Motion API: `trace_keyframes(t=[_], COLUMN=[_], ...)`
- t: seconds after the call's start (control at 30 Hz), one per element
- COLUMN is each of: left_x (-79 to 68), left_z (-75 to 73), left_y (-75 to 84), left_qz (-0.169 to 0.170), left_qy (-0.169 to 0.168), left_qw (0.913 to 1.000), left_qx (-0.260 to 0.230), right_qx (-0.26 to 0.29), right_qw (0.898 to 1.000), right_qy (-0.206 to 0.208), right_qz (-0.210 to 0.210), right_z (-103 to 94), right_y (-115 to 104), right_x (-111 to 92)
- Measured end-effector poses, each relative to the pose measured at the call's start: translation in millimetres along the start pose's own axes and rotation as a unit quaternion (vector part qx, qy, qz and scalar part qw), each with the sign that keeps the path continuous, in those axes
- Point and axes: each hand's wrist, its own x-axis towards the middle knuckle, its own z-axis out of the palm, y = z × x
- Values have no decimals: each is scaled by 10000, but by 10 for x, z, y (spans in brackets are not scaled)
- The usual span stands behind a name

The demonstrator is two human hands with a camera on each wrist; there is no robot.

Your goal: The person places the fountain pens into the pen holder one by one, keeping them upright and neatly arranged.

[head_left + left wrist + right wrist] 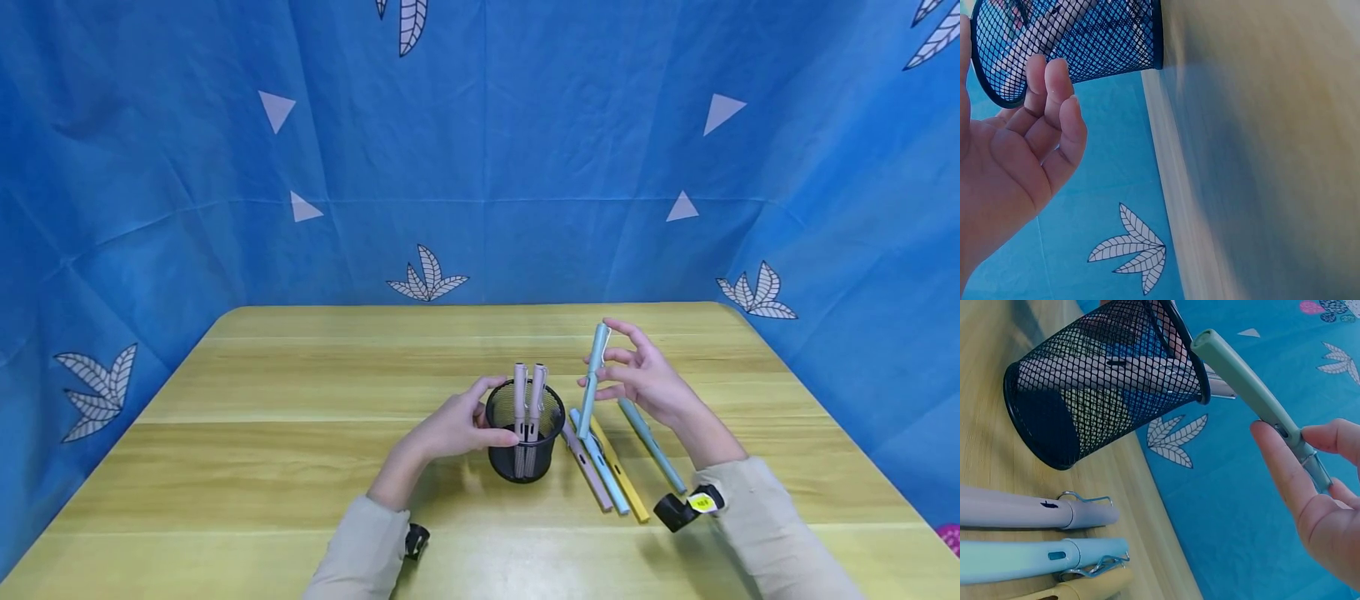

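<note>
A black mesh pen holder [546, 460] stands upright on the table with two pale purple pens [520, 390] inside. My left hand [448, 427] holds its near left side by the rim, thumb in front and fingers behind; the left wrist view shows fingertips at the mesh wall [1110, 47]. To the right of the holder, my right hand [651, 382] pinches a pale green-blue pen [591, 387] between thumb and fingers. That pen is raised and nearly upright in the head view, its lower end above the pens on the table.
Right of the holder lie a purple pen [590, 475], a light blue pen [611, 483] and a yellow pen [626, 483] side by side. Farther right, a green pen [654, 450] lies under the right hand. A blue cloth [480, 150] hangs behind the wooden table [300, 467].
</note>
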Motion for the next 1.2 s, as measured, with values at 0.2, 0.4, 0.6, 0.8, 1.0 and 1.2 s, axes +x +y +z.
trace_keyframes(t=[0.2, 0.4, 0.6, 0.8, 1.0, 1.2], left_x=[3, 8, 9, 12, 9, 12], left_z=[9, 4, 1, -5, -7, -13], left_y=[-9, 7, 16, 23, 18, 12], left_qz=[19, -27, -25, -11, -49, -33], left_qy=[-29, -21, -55, -55, -56, -50], left_qw=[10000, 10000, 10000, 9999, 9999, 9999], left_qx=[4, 30, 55, 84, 74, 113], right_qx=[353, 483, 450, 666, 625, 366], right_qw=[9993, 9981, 9973, 9953, 9927, 9899], right_qy=[144, 394, 565, 597, 816, 1090], right_qz=[14, 3, -138, -384, -631, -829], right_z=[31, 67, 115, 169, 241, 295], right_y=[-20, -39, -42, -49, -36, -15], right_x=[-3, 1, -5, 4, 20, 30])
